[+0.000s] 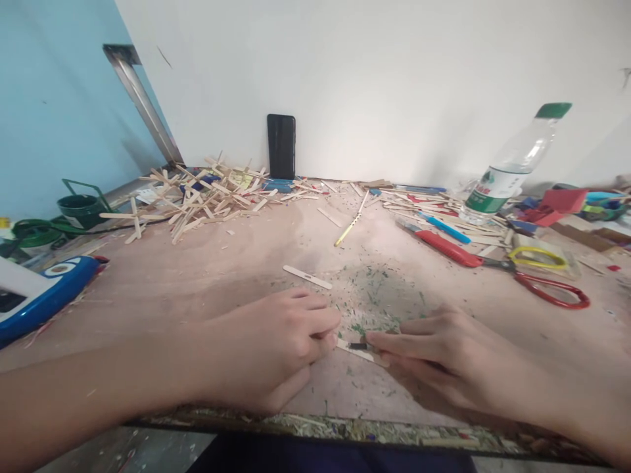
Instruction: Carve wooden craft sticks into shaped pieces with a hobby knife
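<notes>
Near the table's front edge, my left hand [290, 345] is closed on one end of a flat wooden stick [359, 353]. My right hand [446, 351] pinches a small dark blade [358, 345] at the stick's other end; most of the tool is hidden by my fingers. Green and pale shavings [374, 289] lie scattered around and beyond the hands. Another wooden stick [307, 276], with a small slot in its middle, rests on the table just beyond my left hand.
A pile of crossed sticks [217, 197] is at the back left, beside an upright black phone [281, 146]. Rightward lie a red cutter [448, 248], a blue pen [444, 227], scissors [552, 289] and a tilted bottle [510, 171]. A blue-and-white object [49, 295] stands left.
</notes>
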The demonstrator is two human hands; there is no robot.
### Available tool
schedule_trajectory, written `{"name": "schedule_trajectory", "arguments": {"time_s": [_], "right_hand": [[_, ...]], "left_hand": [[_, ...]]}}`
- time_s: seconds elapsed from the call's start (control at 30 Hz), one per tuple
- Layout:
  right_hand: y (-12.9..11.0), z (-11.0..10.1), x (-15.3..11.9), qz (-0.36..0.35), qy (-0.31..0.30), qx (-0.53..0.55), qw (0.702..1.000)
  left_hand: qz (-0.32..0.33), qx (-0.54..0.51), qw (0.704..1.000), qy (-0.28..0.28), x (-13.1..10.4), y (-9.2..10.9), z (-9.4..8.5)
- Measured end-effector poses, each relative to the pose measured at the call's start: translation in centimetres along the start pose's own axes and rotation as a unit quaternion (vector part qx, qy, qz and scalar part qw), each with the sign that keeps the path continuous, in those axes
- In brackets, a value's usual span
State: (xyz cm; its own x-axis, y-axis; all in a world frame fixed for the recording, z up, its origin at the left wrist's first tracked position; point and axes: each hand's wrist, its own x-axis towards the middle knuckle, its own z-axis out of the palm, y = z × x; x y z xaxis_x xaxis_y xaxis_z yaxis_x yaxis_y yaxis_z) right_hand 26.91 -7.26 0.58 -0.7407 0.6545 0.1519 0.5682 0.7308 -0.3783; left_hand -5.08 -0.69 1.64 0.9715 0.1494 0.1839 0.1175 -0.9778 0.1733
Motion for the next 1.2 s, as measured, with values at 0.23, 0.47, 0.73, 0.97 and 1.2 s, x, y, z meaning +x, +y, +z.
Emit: {"name": "schedule_trajectory", "arguments": {"time_s": [0.23, 0.47, 0.73, 0.97, 1.2], "right_hand": [[-0.1, 0.2, 0.7, 0.016, 0.005, 0.044, 0.999], [-0.2, 0.0, 0.6, 0.024, -0.007, 0.054, 0.998], [0.0, -0.6, 0.9, 0.013, -0.007, 0.051, 0.999], [0.2, -1.5, 0.6, -0.001, 0.035, 0.099, 0.995], [0.1, -0.5, 1.0, 0.038, 0.043, 0.064, 0.996]], "left_hand": [[0.006, -0.002, 1.0, 0.005, 0.1, -0.1, 0.2], [-0.003, 0.008, 1.0, -0.007, 0.1, 0.0, 0.0], [-0.003, -0.003, 1.0, 0.014, -0.1, -0.2, -0.1], [-0.035, -0.029, 0.999, -0.003, 0.2, -0.3, -0.4], [-0.035, -0.03, 0.999, -0.001, 0.2, -0.2, -0.3]]}}
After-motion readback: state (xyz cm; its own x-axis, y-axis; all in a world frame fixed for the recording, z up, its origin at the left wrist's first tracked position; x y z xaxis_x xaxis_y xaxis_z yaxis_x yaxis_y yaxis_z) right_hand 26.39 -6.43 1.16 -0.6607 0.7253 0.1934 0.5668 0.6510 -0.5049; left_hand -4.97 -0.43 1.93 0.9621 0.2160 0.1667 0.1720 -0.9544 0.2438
